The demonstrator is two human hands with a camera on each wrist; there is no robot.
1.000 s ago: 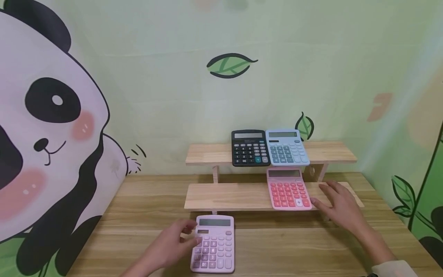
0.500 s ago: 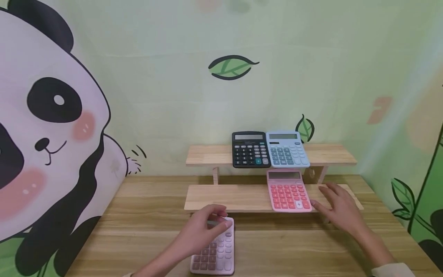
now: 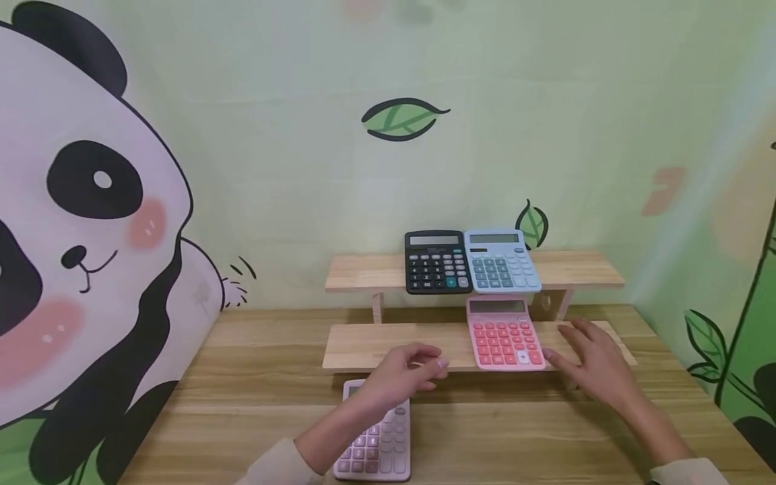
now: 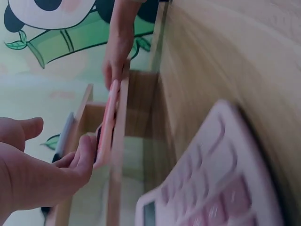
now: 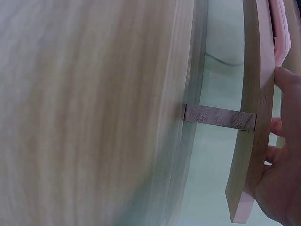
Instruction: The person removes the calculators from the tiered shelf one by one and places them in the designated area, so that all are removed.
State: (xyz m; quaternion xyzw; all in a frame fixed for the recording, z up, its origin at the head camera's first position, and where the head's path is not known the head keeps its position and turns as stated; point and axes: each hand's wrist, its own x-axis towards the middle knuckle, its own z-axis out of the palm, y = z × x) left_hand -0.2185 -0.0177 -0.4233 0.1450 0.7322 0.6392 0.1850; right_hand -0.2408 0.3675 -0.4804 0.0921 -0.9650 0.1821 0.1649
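A pink calculator [image 3: 500, 343] leans on the lower wooden shelf [image 3: 388, 340]. My right hand [image 3: 597, 364] rests on that shelf's right part, its thumb at the calculator's lower right edge; in the right wrist view the thumb [image 5: 287, 77] meets or nearly meets the pink casing. My left hand [image 3: 400, 380] hangs in front of the shelf, left of the pink calculator, with loosely bent fingers holding nothing. Under the left forearm a pale lilac calculator [image 3: 388, 451] lies on the table, partly hidden. The left wrist view shows it close up, blurred.
On the upper shelf [image 3: 364, 271], a black calculator [image 3: 438, 266] and a light blue calculator [image 3: 503, 266] stand side by side. The two-tier stand sits on a wood-grain table [image 3: 254, 377]. Behind it is a green backdrop [image 3: 291, 168] with a panda drawing.
My left hand has moved right and slightly up, from beside the lilac calculator, across it, to in front of the lower shelf. The right hand and the calculators have stayed put.
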